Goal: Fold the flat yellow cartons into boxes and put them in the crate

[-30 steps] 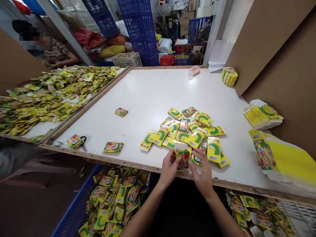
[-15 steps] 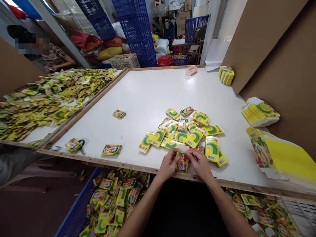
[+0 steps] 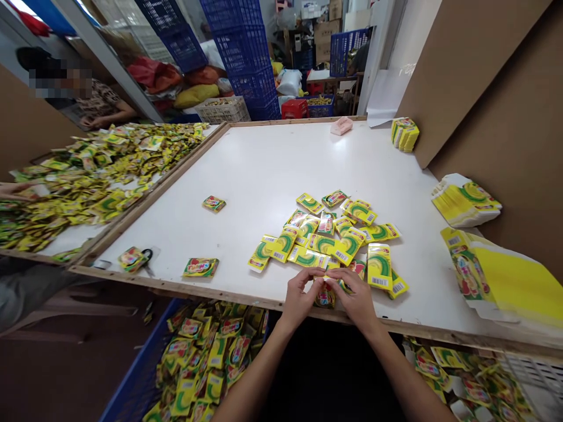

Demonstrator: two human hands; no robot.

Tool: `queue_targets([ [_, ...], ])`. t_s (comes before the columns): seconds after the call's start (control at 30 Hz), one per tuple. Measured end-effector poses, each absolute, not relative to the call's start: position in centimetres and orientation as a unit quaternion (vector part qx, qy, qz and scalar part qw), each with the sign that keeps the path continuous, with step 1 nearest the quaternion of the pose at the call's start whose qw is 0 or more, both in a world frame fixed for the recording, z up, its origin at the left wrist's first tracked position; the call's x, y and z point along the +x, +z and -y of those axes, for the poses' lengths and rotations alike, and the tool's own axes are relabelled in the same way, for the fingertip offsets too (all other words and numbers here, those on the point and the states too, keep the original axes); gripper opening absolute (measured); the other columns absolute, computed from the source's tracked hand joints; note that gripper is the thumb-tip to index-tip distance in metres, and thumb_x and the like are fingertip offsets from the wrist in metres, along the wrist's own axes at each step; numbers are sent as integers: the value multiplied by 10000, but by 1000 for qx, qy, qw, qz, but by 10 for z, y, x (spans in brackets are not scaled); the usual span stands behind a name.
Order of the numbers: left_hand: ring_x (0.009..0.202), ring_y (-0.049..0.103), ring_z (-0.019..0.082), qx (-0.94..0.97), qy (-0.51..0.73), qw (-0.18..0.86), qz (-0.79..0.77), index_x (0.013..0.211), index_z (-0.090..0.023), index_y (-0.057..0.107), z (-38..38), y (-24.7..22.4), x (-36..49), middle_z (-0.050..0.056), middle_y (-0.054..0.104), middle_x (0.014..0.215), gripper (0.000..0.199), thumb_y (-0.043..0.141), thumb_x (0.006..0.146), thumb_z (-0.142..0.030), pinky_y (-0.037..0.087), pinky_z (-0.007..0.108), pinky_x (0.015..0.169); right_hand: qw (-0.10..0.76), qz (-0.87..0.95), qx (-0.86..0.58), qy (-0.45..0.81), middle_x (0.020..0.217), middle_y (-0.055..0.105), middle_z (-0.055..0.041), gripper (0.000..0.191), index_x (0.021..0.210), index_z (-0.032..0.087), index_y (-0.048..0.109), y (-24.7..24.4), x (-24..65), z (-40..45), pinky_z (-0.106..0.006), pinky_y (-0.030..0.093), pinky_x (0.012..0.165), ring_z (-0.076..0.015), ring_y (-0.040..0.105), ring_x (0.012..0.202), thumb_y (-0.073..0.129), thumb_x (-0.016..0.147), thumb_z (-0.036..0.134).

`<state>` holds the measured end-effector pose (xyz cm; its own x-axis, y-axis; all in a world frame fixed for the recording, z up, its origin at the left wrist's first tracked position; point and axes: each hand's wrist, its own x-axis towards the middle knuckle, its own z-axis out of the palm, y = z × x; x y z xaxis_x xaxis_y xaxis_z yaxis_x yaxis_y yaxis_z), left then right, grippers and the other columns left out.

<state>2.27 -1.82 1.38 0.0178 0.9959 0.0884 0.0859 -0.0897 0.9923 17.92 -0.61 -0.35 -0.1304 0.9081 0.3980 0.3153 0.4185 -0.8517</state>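
Observation:
At the table's front edge, a small green and yellow printed box (image 3: 324, 298) lies between my hands. My left hand (image 3: 303, 295) and my right hand (image 3: 354, 295) both pinch at its far end, thumbs and fingertips almost meeting over it. The fingers hide most of that end, where a bit of white shows. Just beyond my fingers spreads a loose group of yellow cartons (image 3: 323, 242), several with barcodes up. Right of my right hand lies another yellow carton (image 3: 379, 266).
Single boxes (image 3: 200, 267) and black-handled scissors (image 3: 146, 255) lie left on the white table (image 3: 246, 164). Stacked flat cartons (image 3: 467, 202) lean at right. Below the edge is a blue crate (image 3: 132, 372) of cartons. A co-worker (image 3: 101, 99) sits behind the heaped left table.
My fingertips have come together over the far end of the box, covering the white flap seen before. A co-worker's hand has appeared over the heap at far left.

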Motion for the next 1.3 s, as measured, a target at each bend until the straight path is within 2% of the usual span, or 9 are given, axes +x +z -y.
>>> queue_targets([
  [0.17,830,634,180,519,515,453,-509,895,-174,665,14,12,28,44,691,858,162,647,804,-307,493,287,789,473,656,-484,335,900,717,-55,185,925,227,679,-1,176,4,-355,522,758,-223,656,834,574,866,367],
  [0.27,828,635,180,509,518,464,-507,872,-175,678,12,10,27,45,696,859,156,655,796,-309,493,290,787,467,644,-491,354,852,709,-40,185,886,221,671,-1,177,3,-330,518,720,-209,648,792,562,869,369],
  [0.4,942,630,210,532,512,462,-491,894,-187,716,15,6,21,68,689,938,155,647,802,-292,490,330,864,481,662,-463,339,900,705,-43,158,873,236,671,-7,180,6,-364,504,798,-221,644,877,548,888,335],
  [0.77,905,648,202,539,536,399,-512,878,-203,723,22,7,15,56,701,903,135,620,812,-260,510,335,848,474,695,-464,278,1006,669,-70,193,1009,237,651,-3,192,10,-392,470,879,-232,599,990,520,908,338],
  [0.9,911,650,197,444,595,301,-598,1011,-182,663,40,29,-28,66,694,1006,275,650,782,-334,524,313,819,479,590,-638,125,1152,606,-134,425,1157,182,571,-9,222,-2,-471,383,952,-293,518,1101,545,851,476],
  [1.0,869,650,196,388,596,206,-672,999,-160,654,63,42,-82,69,691,981,347,671,745,-395,526,290,765,375,534,-752,87,1260,531,-214,736,1316,129,446,-20,243,-10,-554,332,927,-393,446,1160,559,765,605],
  [1.1,762,642,175,341,574,175,-723,966,-157,657,91,47,-125,50,690,890,359,675,728,-424,515,258,670,291,539,-781,125,1166,579,-227,812,1343,119,406,-28,251,-10,-573,316,884,-418,486,1085,551,736,638],
  [1.17,733,635,173,320,567,175,-738,975,-155,651,108,48,-138,47,688,864,384,677,716,-438,508,256,643,306,534,-780,116,1106,606,-208,780,1314,130,437,-30,252,-8,-577,295,892,-410,505,1056,572,724,623],
  [1.3,738,627,183,314,541,156,-765,982,-140,646,130,43,-149,57,678,847,415,652,723,-464,501,272,652,423,500,-749,103,1081,635,-149,686,1290,160,461,-25,255,-6,-569,255,966,-354,549,1056,617,737,535],
])
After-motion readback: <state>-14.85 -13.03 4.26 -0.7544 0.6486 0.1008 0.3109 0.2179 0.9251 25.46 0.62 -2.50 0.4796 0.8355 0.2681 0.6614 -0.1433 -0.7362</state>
